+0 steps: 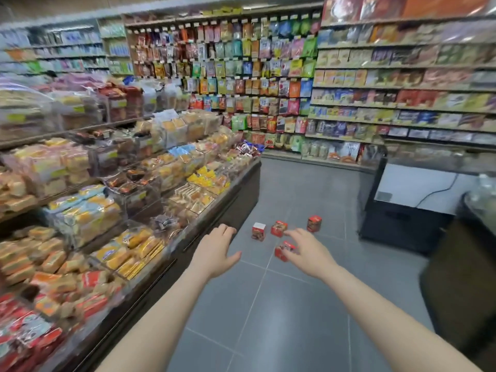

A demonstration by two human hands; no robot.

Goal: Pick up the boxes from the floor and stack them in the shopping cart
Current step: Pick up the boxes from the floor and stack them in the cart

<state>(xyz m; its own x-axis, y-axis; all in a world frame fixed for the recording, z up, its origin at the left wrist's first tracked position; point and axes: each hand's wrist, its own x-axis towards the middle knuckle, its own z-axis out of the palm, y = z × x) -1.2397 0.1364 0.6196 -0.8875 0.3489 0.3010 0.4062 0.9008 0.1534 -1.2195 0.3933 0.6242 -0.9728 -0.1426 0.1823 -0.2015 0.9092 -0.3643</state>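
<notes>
Several small red boxes lie on the grey tiled floor ahead of me: one with a white top (258,231), one tilted beside it (279,228), one upright farther right (314,223), and the nearest one (284,250). My right hand (308,251) reaches out over the nearest box, fingers spread and partly covering it; I cannot tell whether they touch it. My left hand (218,249) is stretched forward to the left of the boxes, fingers relaxed and holding nothing. No shopping cart is in view.
A tiered display of packaged bread and cakes (107,200) runs along the left. Snack shelves (268,84) fill the back wall. A dark freezer cabinet (402,208) stands at the right, with a dark counter (461,277) nearer me.
</notes>
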